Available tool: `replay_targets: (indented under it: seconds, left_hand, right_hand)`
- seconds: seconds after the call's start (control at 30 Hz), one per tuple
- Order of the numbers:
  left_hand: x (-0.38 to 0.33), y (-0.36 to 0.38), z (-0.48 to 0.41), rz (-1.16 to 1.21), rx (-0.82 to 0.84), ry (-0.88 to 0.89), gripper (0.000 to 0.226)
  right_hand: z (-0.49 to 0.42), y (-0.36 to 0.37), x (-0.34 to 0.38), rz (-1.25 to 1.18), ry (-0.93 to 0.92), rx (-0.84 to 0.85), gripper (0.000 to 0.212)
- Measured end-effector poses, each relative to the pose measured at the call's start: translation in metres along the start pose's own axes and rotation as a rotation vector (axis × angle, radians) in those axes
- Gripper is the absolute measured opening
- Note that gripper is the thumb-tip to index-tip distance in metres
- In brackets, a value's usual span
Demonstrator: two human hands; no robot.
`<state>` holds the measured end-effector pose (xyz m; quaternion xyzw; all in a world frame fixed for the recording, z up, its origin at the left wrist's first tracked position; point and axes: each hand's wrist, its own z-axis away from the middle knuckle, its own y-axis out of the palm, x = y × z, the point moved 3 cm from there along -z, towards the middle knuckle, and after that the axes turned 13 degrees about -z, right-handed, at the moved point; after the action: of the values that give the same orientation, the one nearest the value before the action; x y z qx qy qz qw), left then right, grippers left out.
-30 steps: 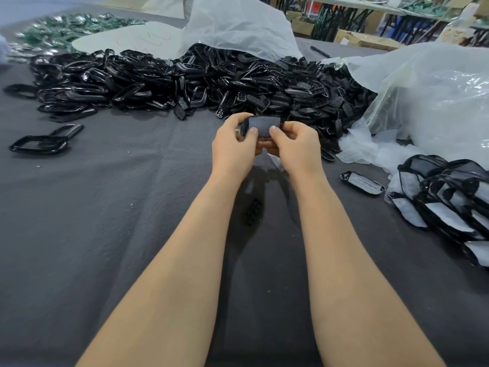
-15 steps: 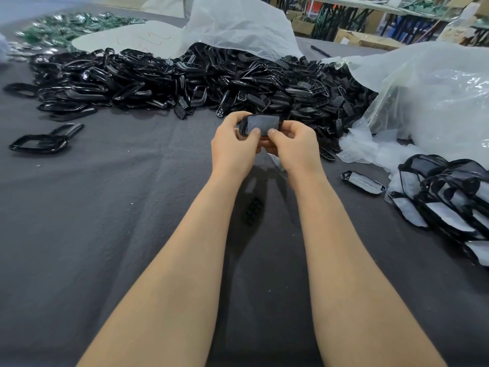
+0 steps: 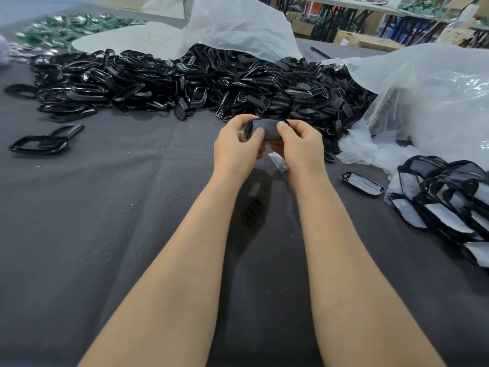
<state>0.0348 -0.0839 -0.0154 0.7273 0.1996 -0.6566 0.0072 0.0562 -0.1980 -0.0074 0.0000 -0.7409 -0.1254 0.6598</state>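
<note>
Head view: a small black shell (image 3: 264, 129), oblong with rounded ends and a matte face, is held above the counter (image 3: 105, 207) at picture centre. The left hand (image 3: 235, 149) and right hand (image 3: 301, 151) both pinch it, thumbs on top and curled fingers beneath, hiding its lower edge and ends. At 6 o'clock from it a ribbed black piece (image 3: 252, 213) lies in shadow between the forearms, hard to make out. At 12 o'clock a pile (image 3: 185, 83) of black parts runs under a plastic sheet (image 3: 238, 25); faint red marks there are unreadable. At 4 o'clock a stack (image 3: 449, 202) of wrapped parts is cut off by the edge.
</note>
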Motion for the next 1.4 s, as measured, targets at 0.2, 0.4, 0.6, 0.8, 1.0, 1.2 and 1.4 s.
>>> replay_targets:
  seconds: [0.2,0.4,0.6,0.8,1.0,1.2,1.4]
  left_hand:
    - [0.0000,-0.0003,-0.0013,0.004,-0.022,0.001,0.017]
    - [-0.0025,0.0022,-0.0009,-0.027,0.011,0.044,0.020]
    - [-0.0037,0.0008,-0.0002,0.000,-0.004,0.023,0.019]
    - [-0.0003,0.0005,-0.0010,0.002,-0.010,0.005,0.019]
    - [-0.0010,0.0013,-0.0004,-0.031,-0.011,0.020,0.023]
    - [-0.0041,0.0019,0.0027,-0.063,0.021,0.054,0.027]
    - [-0.0023,0.0013,0.0027,-0.054,0.012,0.031,0.017]
  right_hand:
    - [0.0035,0.0035,0.0015,-0.118,0.075,0.056,0.008]
    - [0.0061,0.0069,0.0024,-0.126,0.057,0.053,0.009]
    - [0.0017,0.0079,-0.0002,-0.153,0.084,0.047,0.020]
    - [0.0000,0.0067,-0.0003,-0.173,0.123,0.072,0.029]
    - [0.0028,0.0071,0.0005,-0.071,0.056,0.084,0.012]
    - [0.0019,0.0075,-0.0042,-0.116,0.096,0.031,0.005]
    - [0.0001,0.0081,-0.0053,-0.159,0.108,0.028,0.014]
